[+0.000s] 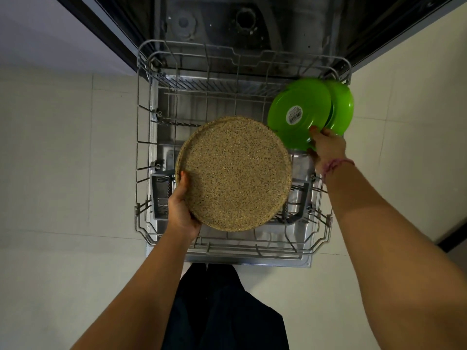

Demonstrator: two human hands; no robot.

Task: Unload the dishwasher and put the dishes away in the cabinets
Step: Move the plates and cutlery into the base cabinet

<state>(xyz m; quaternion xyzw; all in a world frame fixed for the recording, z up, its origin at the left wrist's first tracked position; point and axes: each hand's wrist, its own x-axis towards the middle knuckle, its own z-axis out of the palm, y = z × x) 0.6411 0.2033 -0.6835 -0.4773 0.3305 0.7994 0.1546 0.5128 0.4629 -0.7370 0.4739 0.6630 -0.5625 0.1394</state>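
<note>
Both bare forearms reach down over the pulled-out dishwasher rack [141, 152]. Left hand [180, 210] grips a speckled tan plate [233, 173] by its near-left rim, thumb on top, above the rack's middle. Right hand [327, 147] pinches two green plates [299, 112] together over the rack's far-right corner.

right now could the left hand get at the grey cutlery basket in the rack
Probably not yet. The left hand grips the speckled plate, which hangs right over the cutlery basket. The right hand holds the green plates, so neither is free.
</note>
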